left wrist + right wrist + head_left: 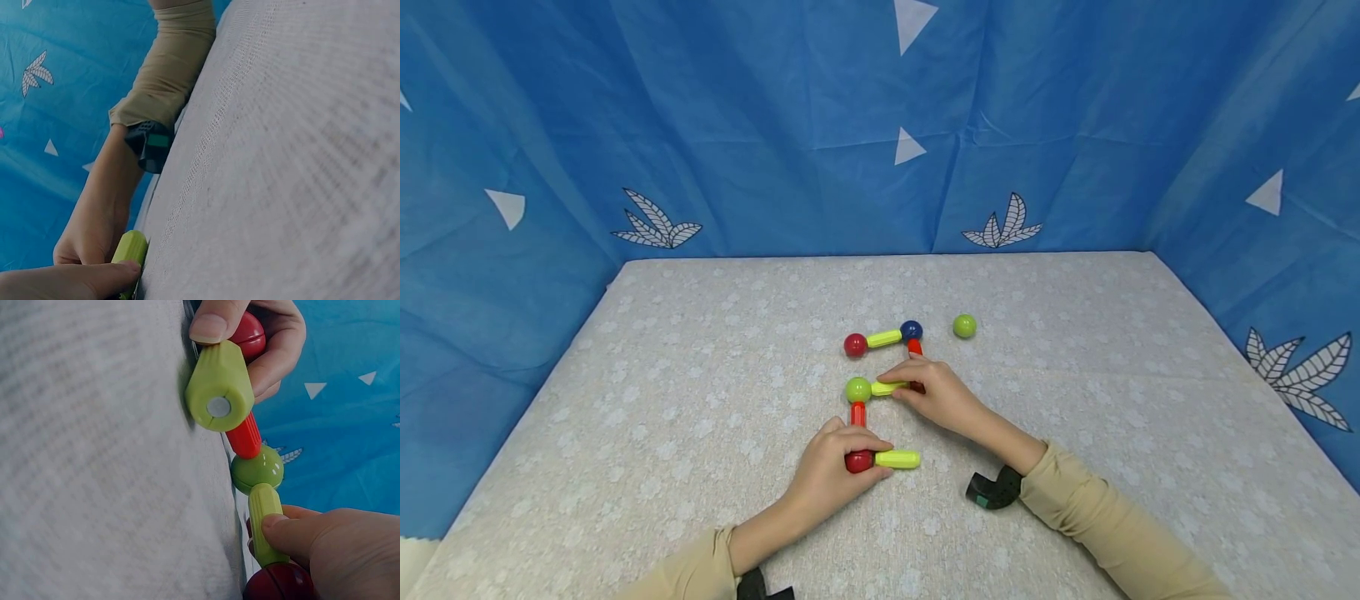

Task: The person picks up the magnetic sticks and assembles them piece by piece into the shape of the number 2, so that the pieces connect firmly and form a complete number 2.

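Toy rods and balls form a zigzag chain on the table. My left hand pinches the lowest yellow-green rod at its inner end, beside a red ball in its grasp. In the right wrist view that rod's free end shows a round grey disc. A red rod links this ball to a green ball. My right hand pinches the middle yellow-green rod between the green ball and a dark red ball, which the hand mostly covers in the head view.
Farther back, the chain continues through a red rod, a blue ball and a yellow-green rod to another red ball. A loose green ball lies to the right. Blue cloth surrounds the table's far side.
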A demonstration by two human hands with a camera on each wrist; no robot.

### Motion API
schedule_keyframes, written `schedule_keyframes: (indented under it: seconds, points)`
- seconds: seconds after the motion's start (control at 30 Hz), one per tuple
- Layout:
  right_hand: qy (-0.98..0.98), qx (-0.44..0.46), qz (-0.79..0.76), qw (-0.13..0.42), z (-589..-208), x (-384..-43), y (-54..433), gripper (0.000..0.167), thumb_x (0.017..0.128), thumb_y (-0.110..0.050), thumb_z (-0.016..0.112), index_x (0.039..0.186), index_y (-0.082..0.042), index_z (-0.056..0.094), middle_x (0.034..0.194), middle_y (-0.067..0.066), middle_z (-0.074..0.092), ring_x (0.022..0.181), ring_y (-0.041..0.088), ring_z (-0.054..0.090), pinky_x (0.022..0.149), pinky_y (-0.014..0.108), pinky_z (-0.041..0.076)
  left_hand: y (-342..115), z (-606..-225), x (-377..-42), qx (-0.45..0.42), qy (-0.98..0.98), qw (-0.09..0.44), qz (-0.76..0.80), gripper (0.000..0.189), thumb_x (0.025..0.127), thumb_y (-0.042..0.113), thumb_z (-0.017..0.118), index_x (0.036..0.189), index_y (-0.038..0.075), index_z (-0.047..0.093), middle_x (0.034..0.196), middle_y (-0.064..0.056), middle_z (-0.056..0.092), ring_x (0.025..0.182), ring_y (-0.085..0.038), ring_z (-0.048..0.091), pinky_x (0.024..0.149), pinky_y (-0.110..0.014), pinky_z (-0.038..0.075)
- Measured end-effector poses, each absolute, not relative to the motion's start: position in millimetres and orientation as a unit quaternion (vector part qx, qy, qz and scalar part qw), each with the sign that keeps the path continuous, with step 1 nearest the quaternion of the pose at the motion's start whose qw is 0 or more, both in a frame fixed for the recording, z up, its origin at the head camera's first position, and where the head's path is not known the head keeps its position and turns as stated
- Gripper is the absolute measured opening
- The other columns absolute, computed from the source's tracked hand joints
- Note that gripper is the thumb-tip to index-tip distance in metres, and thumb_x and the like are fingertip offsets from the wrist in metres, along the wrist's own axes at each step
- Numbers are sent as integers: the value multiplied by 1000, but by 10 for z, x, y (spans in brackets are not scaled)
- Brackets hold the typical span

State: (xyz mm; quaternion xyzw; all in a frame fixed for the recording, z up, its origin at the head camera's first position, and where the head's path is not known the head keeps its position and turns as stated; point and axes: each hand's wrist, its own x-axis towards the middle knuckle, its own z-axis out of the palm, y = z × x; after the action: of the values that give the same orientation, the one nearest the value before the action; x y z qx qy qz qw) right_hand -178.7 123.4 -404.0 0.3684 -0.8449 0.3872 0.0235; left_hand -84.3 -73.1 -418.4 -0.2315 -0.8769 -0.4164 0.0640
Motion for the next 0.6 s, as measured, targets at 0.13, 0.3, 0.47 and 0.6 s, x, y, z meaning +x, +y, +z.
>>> schedule_keyframes:
  seconds: [0.13, 0.3, 0.47, 0.6]
  points:
    - [-846, 369, 385, 26, -4040, -1788, 1231, 26, 81, 4, 70, 106, -4, 70, 102, 3, 68, 99, 15, 60, 106, 37, 23, -736, -4181, -844, -232, -878, 61, -415, 24, 69, 23, 84, 91, 19, 76, 89, 17, 65, 74, -6, 42, 62, -22, 38]
    - [-844, 370, 386, 28, -4031, -1784, 1229, 26, 81, 4, 70, 105, -3, 70, 102, 4, 68, 97, 15, 61, 106, 37, 23, -729, -4179, -846, -228, -881, 65, -410, 23, 69, 22, 84, 90, 20, 75, 89, 17, 65, 74, -6, 42, 63, -22, 38]
    - [-842, 373, 388, 29, -4036, -1785, 1229, 26, 81, 4, 70, 105, -3, 70, 102, 4, 68, 97, 15, 61, 106, 37, 23, -726, -4173, -848, -222, -881, 54, -415, 23, 70, 16, 83, 89, 20, 72, 88, 15, 63, 75, -9, 41, 61, -22, 42]
    - [-841, 373, 391, 30, -4048, -1788, 1230, 26, 80, 4, 70, 105, -3, 70, 102, 3, 68, 96, 15, 61, 106, 38, 23, -730, -4170, -848, -221, -880, 47, -418, 23, 71, 15, 83, 90, 19, 70, 89, 14, 63, 75, -10, 41, 61, -23, 43]
